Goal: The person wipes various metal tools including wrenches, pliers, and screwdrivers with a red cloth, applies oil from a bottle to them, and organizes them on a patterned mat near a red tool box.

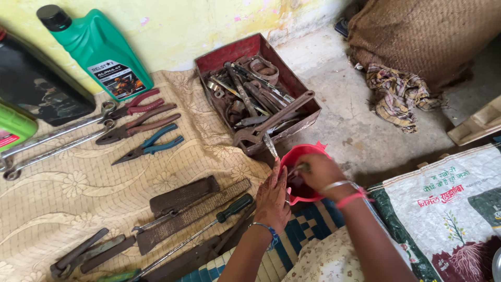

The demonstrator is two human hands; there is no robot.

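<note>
A small red plastic cup-like container (308, 152) sits on the floor by the edge of the patterned cloth (78, 188). My left hand (272, 197) rests against its near left side, fingers spread over the rim. My right hand (319, 171) reaches into the container and pinches a small object that I cannot make out. A thin metal tool (270, 145) sticks up just behind the container's rim.
A red metal tray (219, 55) full of rusty tools stands behind. Pliers (147, 148), spanners (52, 134), files (193, 211) and a screwdriver (209, 225) lie on the cloth. A green oil bottle (96, 49) stands at the wall. A printed sack (449, 203) lies right, rag (399, 96) beyond.
</note>
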